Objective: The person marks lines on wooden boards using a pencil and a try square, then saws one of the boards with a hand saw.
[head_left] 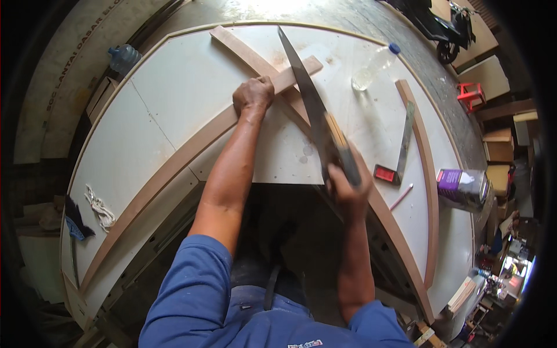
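My right hand, slightly blurred, is wrapped round the handle of a handsaw. The saw's long dark blade points away from me and crosses a wooden strip close to its far right end. My left hand is closed on that strip, a short way left of the blade, pressing from above. Beneath it runs a second wooden strip, crossing at an angle; its near part extends past my right forearm to the lower right. Both lie on a white tabletop. Whether the teeth have cut into the wood cannot be seen.
On the table's right are a clear bottle lying tilted, a try square, a pencil, another wooden strip and a purple-and-grey tin. White string lies at left. A motorcycle stands beyond the table.
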`<move>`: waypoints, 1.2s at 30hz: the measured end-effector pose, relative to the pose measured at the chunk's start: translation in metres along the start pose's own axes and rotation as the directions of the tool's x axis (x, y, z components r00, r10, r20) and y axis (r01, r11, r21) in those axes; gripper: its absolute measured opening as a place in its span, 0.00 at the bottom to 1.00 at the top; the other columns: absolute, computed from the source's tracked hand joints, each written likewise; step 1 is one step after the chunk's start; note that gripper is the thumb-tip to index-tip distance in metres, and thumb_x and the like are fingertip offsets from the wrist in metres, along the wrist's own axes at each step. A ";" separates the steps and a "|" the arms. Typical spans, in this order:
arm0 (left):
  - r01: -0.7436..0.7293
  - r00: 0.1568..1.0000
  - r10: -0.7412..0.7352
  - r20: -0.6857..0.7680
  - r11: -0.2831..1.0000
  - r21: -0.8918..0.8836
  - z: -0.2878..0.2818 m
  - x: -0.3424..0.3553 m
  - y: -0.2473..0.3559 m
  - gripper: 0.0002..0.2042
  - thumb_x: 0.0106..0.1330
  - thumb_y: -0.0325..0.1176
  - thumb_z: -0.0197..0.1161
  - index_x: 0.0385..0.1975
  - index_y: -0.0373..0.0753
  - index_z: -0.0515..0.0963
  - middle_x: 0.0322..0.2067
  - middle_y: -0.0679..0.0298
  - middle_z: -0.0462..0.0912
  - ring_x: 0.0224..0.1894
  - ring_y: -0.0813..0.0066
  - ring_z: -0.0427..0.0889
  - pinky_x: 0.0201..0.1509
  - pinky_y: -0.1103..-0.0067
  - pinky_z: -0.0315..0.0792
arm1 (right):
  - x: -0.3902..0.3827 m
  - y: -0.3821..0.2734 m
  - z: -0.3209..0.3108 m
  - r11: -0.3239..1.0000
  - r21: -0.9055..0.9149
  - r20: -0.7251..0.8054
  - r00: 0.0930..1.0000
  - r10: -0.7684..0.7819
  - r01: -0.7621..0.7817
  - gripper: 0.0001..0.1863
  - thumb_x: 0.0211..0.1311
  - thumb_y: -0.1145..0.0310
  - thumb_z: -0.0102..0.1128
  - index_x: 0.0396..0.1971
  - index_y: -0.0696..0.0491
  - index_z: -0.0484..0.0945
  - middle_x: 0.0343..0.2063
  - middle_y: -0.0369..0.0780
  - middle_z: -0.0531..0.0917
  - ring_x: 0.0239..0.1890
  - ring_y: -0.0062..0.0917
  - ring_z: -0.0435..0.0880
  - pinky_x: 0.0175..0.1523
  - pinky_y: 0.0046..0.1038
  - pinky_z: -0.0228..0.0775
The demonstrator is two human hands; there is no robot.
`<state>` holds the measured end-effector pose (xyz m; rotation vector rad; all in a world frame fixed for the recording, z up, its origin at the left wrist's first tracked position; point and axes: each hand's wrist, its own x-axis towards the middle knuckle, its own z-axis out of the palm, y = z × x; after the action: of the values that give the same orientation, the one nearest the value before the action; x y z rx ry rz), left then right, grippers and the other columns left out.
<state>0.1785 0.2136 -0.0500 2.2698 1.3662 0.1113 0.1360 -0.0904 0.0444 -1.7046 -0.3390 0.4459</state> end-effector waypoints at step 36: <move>0.029 0.999 -0.031 0.044 0.998 0.057 0.010 0.012 -0.004 0.31 0.72 0.50 0.37 0.41 0.35 0.88 0.43 0.44 0.87 0.50 0.45 0.87 0.57 0.61 0.78 | -0.087 -0.037 -0.028 0.989 -0.105 -0.062 0.993 0.100 -0.106 0.32 0.54 0.80 0.55 0.64 0.60 0.75 0.33 0.40 0.86 0.20 0.15 0.77 0.28 0.20 0.73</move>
<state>0.1844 0.2213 -0.0625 2.2826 1.3959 0.0113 0.0739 -0.1484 0.0935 -1.8431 -0.2381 0.4605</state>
